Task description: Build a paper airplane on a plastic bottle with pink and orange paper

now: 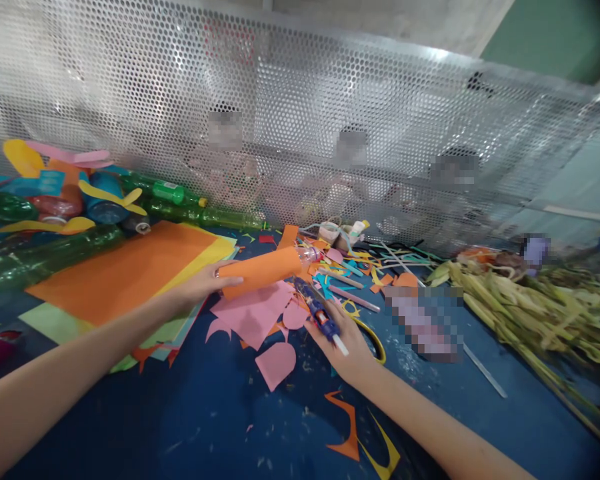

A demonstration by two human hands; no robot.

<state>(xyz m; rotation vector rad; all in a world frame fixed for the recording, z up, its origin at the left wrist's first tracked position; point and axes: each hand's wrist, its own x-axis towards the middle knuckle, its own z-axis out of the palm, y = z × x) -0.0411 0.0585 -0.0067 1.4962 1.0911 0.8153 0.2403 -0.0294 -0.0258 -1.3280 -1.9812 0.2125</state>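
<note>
My left hand (211, 279) grips the near end of a plastic bottle wrapped in orange paper (263, 269). The bottle lies tilted, its clear neck (309, 255) pointing right. In my right hand (344, 337) is a blue hot glue gun (316, 308), with a white glue stick poking out of its back end. Its nozzle is close to the bottle's lower right side; I cannot tell whether they touch. Under the bottle lie pink paper pieces (253, 313). Beside my right hand shows a yellow scissors handle (373, 339), partly hidden.
Orange and yellow paper sheets (130, 267) are stacked at left. Green bottles (45, 257) and decorated bottle crafts (63, 187) stand behind them. Paper scraps and straws (353, 293) litter the middle. Dried husks (510, 300) lie right. A perforated metal screen (290, 127) borders the back, people behind it.
</note>
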